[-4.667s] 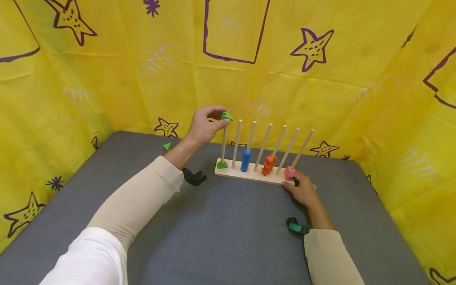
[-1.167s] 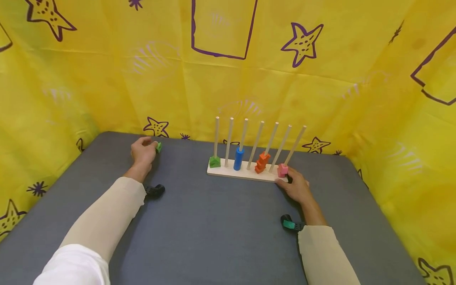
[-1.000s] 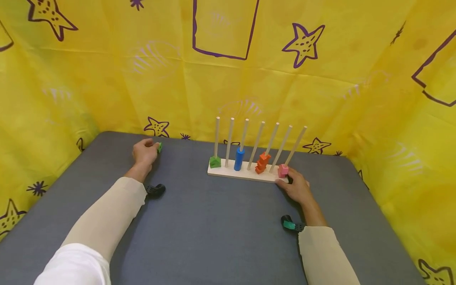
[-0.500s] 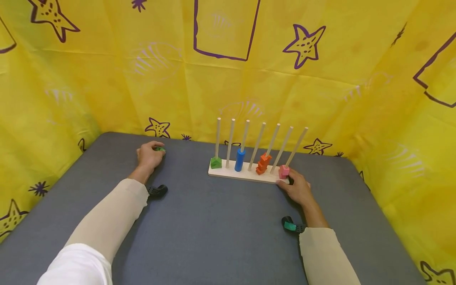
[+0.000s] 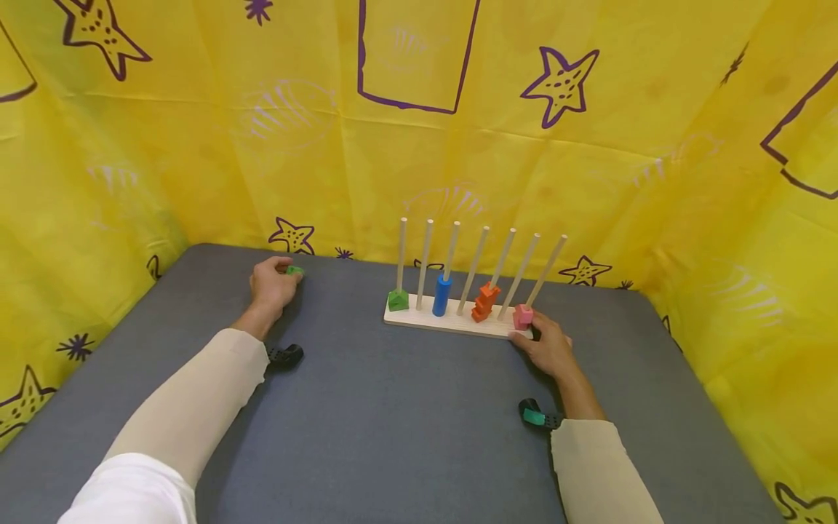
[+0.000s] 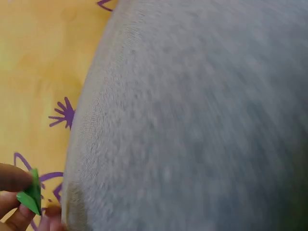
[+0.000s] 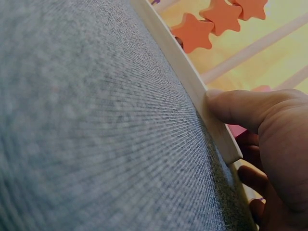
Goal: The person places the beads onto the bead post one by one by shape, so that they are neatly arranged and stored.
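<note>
At the back left of the table, my left hand (image 5: 271,287) pinches a small green triangular block (image 5: 294,270) between thumb and fingers. The left wrist view shows the same green block (image 6: 31,195) at its lower left corner. My right hand (image 5: 550,346) grips the right end of a wooden peg board (image 5: 425,319), thumb pressed along its front edge as the right wrist view shows. Upright pegs rise from the board. Green blocks (image 5: 398,300) sit on the leftmost peg, blue cylinders (image 5: 441,295) on the third, orange stars (image 5: 485,302) on the fifth and pink blocks (image 5: 522,316) on the last.
The grey table (image 5: 406,422) runs back to a yellow cloth (image 5: 406,160) with purple starfish drawings, which also closes off both sides. Three other pegs, one of them the bare peg (image 5: 424,266) second from left, carry nothing.
Earlier the left hand held a green block over the leftmost peg; that block now sits on the peg. The left hand moved left and took another green block. The right hand stayed.
</note>
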`<action>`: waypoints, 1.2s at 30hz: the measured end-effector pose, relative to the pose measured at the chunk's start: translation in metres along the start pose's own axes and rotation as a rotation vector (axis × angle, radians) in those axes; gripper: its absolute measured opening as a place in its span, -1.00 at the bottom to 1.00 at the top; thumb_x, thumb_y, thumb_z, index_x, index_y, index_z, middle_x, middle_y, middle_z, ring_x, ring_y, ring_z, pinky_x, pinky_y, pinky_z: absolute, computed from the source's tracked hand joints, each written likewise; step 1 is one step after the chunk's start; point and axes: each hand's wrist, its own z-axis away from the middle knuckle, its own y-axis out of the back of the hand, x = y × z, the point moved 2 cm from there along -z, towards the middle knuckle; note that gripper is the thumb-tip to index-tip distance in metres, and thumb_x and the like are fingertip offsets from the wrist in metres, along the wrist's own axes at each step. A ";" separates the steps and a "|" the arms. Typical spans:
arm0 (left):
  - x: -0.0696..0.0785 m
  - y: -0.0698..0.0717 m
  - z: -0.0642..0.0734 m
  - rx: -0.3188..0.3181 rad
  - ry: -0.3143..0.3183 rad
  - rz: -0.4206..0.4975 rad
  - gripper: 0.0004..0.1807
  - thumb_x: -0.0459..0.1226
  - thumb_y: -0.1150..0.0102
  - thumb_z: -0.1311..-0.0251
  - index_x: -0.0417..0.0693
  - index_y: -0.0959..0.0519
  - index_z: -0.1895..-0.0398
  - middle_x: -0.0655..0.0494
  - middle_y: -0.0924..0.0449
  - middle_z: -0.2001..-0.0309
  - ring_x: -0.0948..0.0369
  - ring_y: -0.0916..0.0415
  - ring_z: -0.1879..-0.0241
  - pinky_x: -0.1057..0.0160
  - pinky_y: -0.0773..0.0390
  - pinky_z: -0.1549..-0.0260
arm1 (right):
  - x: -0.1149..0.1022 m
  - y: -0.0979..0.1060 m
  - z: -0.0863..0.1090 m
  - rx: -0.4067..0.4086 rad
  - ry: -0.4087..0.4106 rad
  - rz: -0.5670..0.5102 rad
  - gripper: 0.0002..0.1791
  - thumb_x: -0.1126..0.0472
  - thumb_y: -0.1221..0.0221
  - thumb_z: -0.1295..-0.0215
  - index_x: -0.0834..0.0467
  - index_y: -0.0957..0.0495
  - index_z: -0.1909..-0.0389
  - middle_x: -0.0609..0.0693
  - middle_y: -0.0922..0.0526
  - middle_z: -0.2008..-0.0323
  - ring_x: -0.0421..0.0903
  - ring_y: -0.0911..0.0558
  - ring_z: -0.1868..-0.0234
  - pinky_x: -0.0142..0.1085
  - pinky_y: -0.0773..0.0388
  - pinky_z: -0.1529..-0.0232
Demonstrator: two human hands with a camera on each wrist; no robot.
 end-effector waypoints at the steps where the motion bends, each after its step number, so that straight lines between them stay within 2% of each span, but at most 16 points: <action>1: 0.003 0.001 0.001 -0.001 -0.003 0.009 -0.58 -0.32 -0.25 -0.21 -0.18 -0.55 -0.15 -0.14 -0.56 0.02 -0.03 -0.43 0.03 0.14 -0.48 0.17 | 0.000 0.000 0.000 0.000 0.000 0.000 -0.45 0.10 -0.30 -0.25 0.31 -0.47 -0.18 0.31 -0.38 -0.26 0.32 -0.33 -0.25 0.32 -0.03 -0.16; 7: 0.022 0.005 0.009 -0.036 -0.059 0.051 -0.61 -0.30 -0.22 -0.23 -0.17 -0.57 -0.14 -0.14 -0.55 0.02 0.04 -0.48 0.11 0.32 -0.50 0.34 | -0.001 0.000 0.001 -0.004 -0.015 0.000 -0.42 0.08 -0.30 -0.26 0.28 -0.45 -0.22 0.29 -0.35 -0.28 0.31 -0.31 -0.27 0.33 -0.02 -0.13; 13: 0.047 0.009 0.020 -0.089 -0.193 0.134 -0.59 -0.34 -0.24 -0.22 -0.19 -0.56 -0.15 -0.15 -0.55 0.01 0.02 -0.48 0.07 0.39 -0.50 0.34 | 0.002 -0.001 0.001 -0.002 -0.010 -0.011 -0.48 0.10 -0.30 -0.25 0.27 -0.50 -0.16 0.28 -0.36 -0.28 0.30 -0.32 -0.26 0.32 -0.01 -0.13; 19: 0.083 0.017 0.035 -0.163 -0.301 0.170 -0.55 -0.30 -0.23 -0.27 -0.19 -0.49 -0.23 -0.12 -0.50 -0.04 0.02 -0.46 0.00 0.34 -0.51 0.24 | 0.001 0.000 0.000 0.007 0.004 -0.015 -0.51 0.11 -0.30 -0.25 0.27 -0.51 -0.12 0.29 -0.41 -0.24 0.31 -0.36 -0.23 0.31 -0.04 -0.12; 23: 0.109 0.020 0.045 -0.211 -0.349 0.262 -0.57 -0.34 -0.25 -0.25 -0.26 -0.51 -0.18 -0.14 -0.53 -0.06 0.05 -0.50 0.01 0.36 -0.54 0.16 | -0.001 0.001 0.001 0.016 0.024 -0.028 -0.53 0.14 -0.31 -0.24 0.30 -0.52 -0.10 0.31 -0.43 -0.21 0.32 -0.38 -0.21 0.29 -0.06 -0.13; 27: 0.131 0.021 0.054 -0.241 -0.396 0.331 -0.61 -0.37 -0.26 -0.22 -0.28 -0.53 -0.12 -0.12 -0.56 -0.01 0.08 -0.53 0.08 0.37 -0.55 0.16 | -0.001 0.002 0.001 0.013 0.026 -0.031 -0.53 0.15 -0.31 -0.23 0.31 -0.52 -0.09 0.31 -0.44 -0.20 0.33 -0.39 -0.20 0.30 -0.06 -0.11; 36: 0.168 0.015 0.066 -0.275 -0.467 0.447 -0.64 -0.43 -0.28 -0.18 -0.32 -0.56 -0.06 -0.09 -0.57 0.12 0.10 -0.51 0.20 0.36 -0.55 0.20 | 0.001 -0.001 0.000 0.023 0.058 -0.052 -0.53 0.19 -0.33 -0.21 0.34 -0.52 -0.08 0.32 -0.46 -0.17 0.33 -0.41 -0.18 0.27 -0.09 -0.14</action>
